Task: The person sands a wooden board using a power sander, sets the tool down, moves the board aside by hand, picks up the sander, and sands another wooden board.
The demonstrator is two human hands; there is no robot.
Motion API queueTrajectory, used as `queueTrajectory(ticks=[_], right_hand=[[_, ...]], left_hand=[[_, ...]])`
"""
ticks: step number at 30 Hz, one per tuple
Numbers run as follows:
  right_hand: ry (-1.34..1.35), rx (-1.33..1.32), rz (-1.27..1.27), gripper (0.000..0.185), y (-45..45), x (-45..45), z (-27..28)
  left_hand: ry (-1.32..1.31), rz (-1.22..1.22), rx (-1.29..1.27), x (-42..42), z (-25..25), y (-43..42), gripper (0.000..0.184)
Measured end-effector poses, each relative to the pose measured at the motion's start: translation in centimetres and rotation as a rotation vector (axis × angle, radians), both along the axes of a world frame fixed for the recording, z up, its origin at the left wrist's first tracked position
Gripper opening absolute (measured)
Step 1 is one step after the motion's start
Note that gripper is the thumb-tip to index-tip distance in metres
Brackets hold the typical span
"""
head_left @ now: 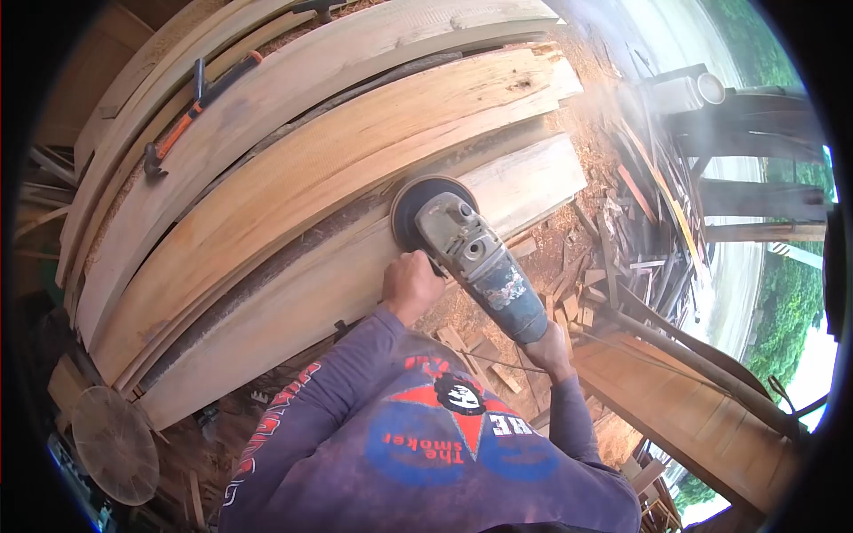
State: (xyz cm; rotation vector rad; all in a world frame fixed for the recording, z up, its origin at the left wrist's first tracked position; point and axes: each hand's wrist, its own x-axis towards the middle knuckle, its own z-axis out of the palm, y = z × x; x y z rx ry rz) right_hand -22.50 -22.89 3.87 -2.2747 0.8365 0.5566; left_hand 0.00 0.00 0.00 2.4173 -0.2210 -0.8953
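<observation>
An angle grinder (499, 282) with a round sanding disc (425, 206) lies across the nearest pale plank (293, 315), its disc over the wood near the plank's right part. My left hand (413, 286) is closed around the side handle close to the disc; most of that handle is hidden by the fingers. The rear end of the grinder's body sits in my right hand (549, 349), whose fingers are wrapped round it. A thin cord runs near the right hand. Whether the disc is spinning cannot be made out.
More planks (355, 133) lie side by side beyond. A hammer with an orange handle (182, 126) rests on them at the left. Wood offcuts (480, 355) and shavings cover the ground. A wooden board (693, 391) is at the right, a log's round end (115, 444) at lower left. Haze hangs at upper right.
</observation>
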Motion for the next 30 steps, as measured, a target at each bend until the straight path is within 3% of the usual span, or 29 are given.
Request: queueTrajectory(ticks=[2,3,6,11,15,25,30], right_hand=[[-0.007,0.072,-0.065,0.041,-1.1,-0.7,-0.3],[0.013,0.116,-0.085,0.042,-0.8,-1.0,0.2],[0.022,0.043,-0.167,0.038,-5.5,1.2,0.8],[0.08,0.09,-0.149,0.034,-8.5,1.6,2.0],[-0.041,0.07,-0.23,0.033,-11.9,0.2,0.6],[-0.008,0.032,-0.475,0.027,-16.8,2.8,1.3],[-0.056,0.019,-0.54,0.012,-18.3,3.4,1.3]], left_hand=[[-0.009,-0.073,-0.11,0.2,-0.1,-2.3,0.024],[0.052,-0.058,-0.049,-0.1,1.4,-0.2,0.024],[-0.001,-0.066,-0.207,2.1,0.7,-5.6,0.022],[0.042,-0.132,-0.262,2.3,0.1,-9.9,0.022],[0.037,-0.204,-0.346,4.1,0.4,-14.1,0.023],[-0.013,-0.349,-0.404,9.2,0.3,-25.9,0.019],[-0.104,-0.425,-0.396,10.4,0.1,-31.5,0.02]])
